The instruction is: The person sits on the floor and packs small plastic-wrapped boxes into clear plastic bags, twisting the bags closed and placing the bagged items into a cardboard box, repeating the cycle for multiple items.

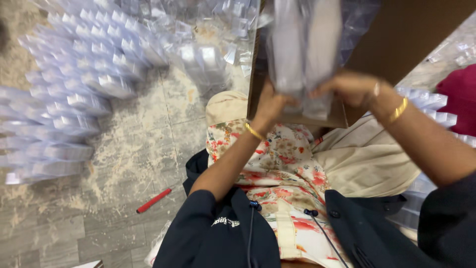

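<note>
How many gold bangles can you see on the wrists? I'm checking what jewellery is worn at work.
2. One gold bangle sits on the left wrist, below the left hand; the other bangle is on the right wrist, beside the right hand. Sleeves may hide more.

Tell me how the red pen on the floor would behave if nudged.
The red pen looks thin and round, so it would probably roll or skid on the smooth floor. It seems straight and stiff, unlikely to bend. Being so slender, it is likely light and easy to pinch up.
</note>
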The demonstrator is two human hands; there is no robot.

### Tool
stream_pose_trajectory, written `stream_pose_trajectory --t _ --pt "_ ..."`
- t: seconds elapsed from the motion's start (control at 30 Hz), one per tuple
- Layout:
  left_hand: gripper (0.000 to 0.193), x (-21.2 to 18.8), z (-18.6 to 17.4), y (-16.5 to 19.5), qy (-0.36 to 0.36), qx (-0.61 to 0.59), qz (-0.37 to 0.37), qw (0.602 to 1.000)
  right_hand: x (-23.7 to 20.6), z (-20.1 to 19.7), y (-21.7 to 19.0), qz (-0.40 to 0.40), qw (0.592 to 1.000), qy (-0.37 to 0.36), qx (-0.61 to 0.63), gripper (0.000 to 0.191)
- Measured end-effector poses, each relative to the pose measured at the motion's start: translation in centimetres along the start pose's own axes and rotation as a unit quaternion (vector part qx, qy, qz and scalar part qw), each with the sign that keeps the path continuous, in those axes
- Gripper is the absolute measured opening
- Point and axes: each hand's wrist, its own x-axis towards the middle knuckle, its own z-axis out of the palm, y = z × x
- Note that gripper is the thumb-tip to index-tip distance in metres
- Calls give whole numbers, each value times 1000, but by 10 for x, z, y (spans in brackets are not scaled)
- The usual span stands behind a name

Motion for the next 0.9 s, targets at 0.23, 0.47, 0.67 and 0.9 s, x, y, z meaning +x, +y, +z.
stream_pose_trajectory --t 0.23,0.47,0.67,0.9 --pt "98 127 35 14 105 -314 78 940 80 -71 -84 -180 951 51 247 38" --pt "73 65 22 36 47 -77 186 978 57 17 -52 -295 921 246 70 37" --pt "39 -94 -97 14 79 138 279 947 -14 134 -4 -469 857 180 -117 23" --pt "26 -296 -313 -60 280 417 -108 858 -9 202 5 -465 879 0 -107 12"
